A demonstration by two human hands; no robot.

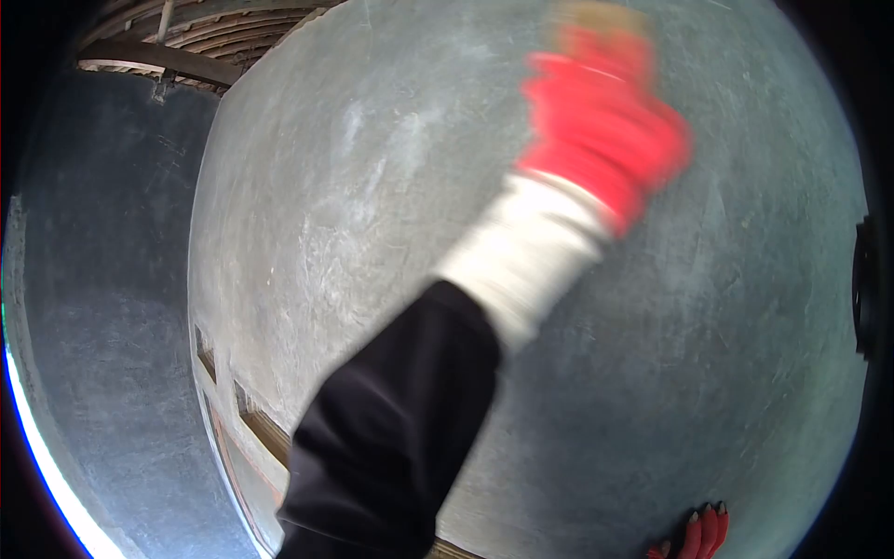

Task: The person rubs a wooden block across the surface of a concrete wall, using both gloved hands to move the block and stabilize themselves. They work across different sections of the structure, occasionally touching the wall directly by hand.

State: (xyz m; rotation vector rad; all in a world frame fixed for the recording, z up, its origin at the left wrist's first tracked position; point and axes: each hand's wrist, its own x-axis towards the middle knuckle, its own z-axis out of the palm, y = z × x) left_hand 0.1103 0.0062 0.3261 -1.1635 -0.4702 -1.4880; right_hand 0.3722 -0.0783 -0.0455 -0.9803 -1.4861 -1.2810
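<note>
My left hand, in a red glove with a long white cuff, is raised high in front of the grey wall. It is smeared by motion, with its fingers closed around a tan block at the top edge. The block is too blurred for me to tell its kind or whether it touches the wall. At the bottom right, my right hand shows only its red-gloved fingers, with pale tips. They lie stretched out against the wall, and nothing shows in them; the rest is out of frame.
A darker wall meets the grey one at a corner on the left. Wooden roof beams show above it. Openings with a wooden edge sit low in the grey wall. A dark object is at the right edge.
</note>
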